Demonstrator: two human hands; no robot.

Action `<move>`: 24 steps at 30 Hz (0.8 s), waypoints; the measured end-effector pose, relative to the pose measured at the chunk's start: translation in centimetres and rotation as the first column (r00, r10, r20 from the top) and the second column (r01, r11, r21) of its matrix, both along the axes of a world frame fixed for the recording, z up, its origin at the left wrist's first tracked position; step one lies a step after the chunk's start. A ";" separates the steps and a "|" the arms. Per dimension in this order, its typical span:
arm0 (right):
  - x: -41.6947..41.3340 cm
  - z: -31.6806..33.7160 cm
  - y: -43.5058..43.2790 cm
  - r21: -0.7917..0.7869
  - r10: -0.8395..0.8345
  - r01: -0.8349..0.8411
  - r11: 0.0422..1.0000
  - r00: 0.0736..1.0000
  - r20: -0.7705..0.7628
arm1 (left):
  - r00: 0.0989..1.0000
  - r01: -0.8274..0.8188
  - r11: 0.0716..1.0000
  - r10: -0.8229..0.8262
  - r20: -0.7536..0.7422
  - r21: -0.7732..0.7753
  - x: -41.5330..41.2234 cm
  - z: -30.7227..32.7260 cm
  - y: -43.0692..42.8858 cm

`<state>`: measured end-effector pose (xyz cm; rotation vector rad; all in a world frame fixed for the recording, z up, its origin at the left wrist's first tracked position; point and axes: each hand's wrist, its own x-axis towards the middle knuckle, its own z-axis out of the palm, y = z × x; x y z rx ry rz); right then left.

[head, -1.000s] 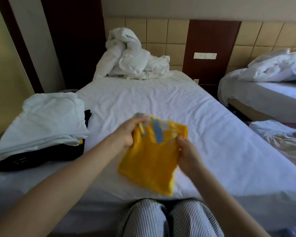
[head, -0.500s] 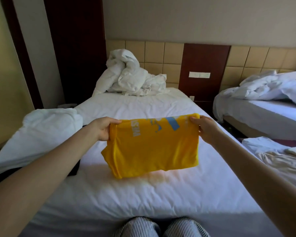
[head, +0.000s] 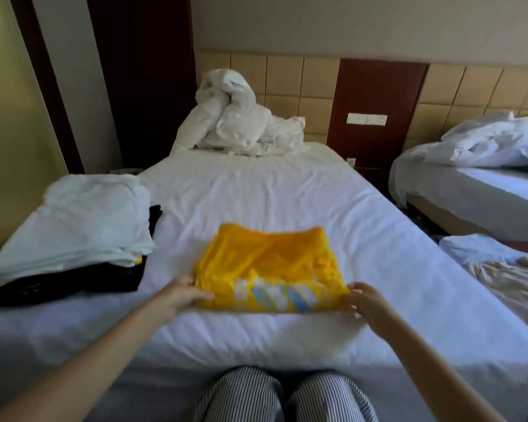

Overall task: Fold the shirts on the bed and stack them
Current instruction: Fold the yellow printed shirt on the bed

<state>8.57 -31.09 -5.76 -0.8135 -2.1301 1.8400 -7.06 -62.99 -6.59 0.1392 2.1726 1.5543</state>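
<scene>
Both hands keep a grip on the yellow shirt (head: 269, 269): your left hand (head: 185, 292) pinches its near-left corner, your right hand (head: 365, 303) its near-right corner. Half a second ago you held it up in the air; now it lies flat on the bed (head: 256, 190), so this fold looks nearly done. It shows as a compact rectangle, print nearest you, right of the stack (head: 73, 226).
</scene>
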 end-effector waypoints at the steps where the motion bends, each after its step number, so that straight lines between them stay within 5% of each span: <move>1: 0.6 -0.9 -0.3 0.015 0.003 -0.004 1.000 0.999 0.047 | 1.000 0.000 1.000 0.001 0.027 -0.006 0.4 -1.7 -0.5; 8: -1.4 -1.9 0.8 0.252 -0.083 0.061 0.966 0.993 0.080 | 0.984 -0.167 0.980 0.172 -0.038 0.108 -0.5 -1.0 0.5; 12: 0.1 -2.4 1.5 0.226 -0.138 0.140 0.964 0.990 -0.028 | 0.970 -0.151 0.979 0.173 -0.168 0.138 0.0 -0.2 -0.2; 16: 2.7 -5.8 1.8 0.392 -0.060 -0.037 0.919 0.971 0.233 | 0.972 0.028 0.961 -0.090 -0.217 -0.275 0.8 -3.0 -1.7; 19: 2.5 -5.3 1.8 0.506 -0.036 -0.175 0.845 0.924 0.380 | 0.960 0.030 0.938 -0.123 -0.250 -0.345 -0.6 -3.0 -1.3; 22: 1.1 -3.0 2.2 0.437 -0.038 -0.041 0.898 0.985 0.170 | 0.921 -0.140 0.918 -0.017 -0.390 -0.372 -1.7 -0.8 0.7; 24: -0.3 -1.3 2.4 0.534 0.068 -0.065 0.843 0.998 0.015 | 0.870 -0.166 0.925 -0.027 -0.493 -0.343 -2.6 0.8 2.4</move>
